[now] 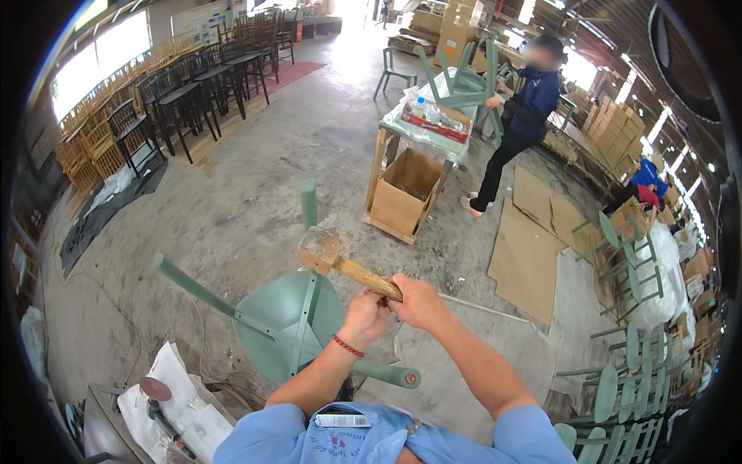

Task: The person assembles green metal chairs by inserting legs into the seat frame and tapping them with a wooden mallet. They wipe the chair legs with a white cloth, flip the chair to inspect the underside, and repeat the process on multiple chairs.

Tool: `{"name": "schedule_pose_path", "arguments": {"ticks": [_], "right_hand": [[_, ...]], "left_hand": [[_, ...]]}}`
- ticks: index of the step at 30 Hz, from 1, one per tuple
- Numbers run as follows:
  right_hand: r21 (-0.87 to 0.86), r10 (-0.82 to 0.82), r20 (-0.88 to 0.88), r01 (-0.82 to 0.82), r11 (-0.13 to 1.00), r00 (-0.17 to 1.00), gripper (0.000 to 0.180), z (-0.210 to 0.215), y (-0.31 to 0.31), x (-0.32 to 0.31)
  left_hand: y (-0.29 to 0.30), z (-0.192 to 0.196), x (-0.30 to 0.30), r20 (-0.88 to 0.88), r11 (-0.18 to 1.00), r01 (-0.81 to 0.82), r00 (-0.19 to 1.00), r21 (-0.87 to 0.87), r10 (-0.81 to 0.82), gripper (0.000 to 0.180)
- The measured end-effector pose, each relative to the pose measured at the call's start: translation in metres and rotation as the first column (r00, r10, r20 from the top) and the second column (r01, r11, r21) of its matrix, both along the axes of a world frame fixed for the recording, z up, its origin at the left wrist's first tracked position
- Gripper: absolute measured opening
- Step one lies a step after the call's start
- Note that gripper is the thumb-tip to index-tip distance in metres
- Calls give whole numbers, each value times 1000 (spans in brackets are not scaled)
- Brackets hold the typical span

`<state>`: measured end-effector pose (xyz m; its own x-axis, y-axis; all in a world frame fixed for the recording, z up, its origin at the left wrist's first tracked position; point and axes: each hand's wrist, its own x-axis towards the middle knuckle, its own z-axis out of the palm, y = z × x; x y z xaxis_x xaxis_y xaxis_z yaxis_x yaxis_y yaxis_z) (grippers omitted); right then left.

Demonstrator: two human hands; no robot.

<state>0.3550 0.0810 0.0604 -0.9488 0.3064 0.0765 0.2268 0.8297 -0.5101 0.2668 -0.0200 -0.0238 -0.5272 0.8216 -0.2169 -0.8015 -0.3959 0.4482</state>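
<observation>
A wooden mallet (pixel 321 250) with a blocky head is held up in front of me, its head pointing to the far left. My right hand (pixel 421 301) is closed around the end of its handle. Just beside it, my left hand (pixel 365 317) is closed against the underside of the handle, its fingertips partly hidden. Below the mallet and my left forearm, a green wooden chair or stool (pixel 257 321) stands upside down. Its round seat faces down, crossed bars span the underside, and several round legs stick up and outward. One leg end (pixel 412 377) lies near my left forearm.
Ahead, a worktable (pixel 379 166) carries a red box (pixel 433 127) and bottles, with a cardboard box (pixel 402 193) beneath. A co-worker (pixel 533 93) handles a green chair there. Cardboard sheets (pixel 525 255) lie on the floor. Green chairs (pixel 630 371) stand at right, black chairs (pixel 174 97) far left.
</observation>
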Motion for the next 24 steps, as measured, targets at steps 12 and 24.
{"name": "schedule_pose_path", "arguments": {"ticks": [12, 24], "right_hand": [[-76, -99, -7, 98, 992, 995, 35, -13, 19, -40], [-401, -208, -231, 102, 910, 951, 42, 4, 31, -53]], "left_hand": [[0, 16, -28, -124, 990, -49, 992, -136, 32, 24], [-11, 42, -44, -763, 907, -272, 642, -322, -78, 26]]}}
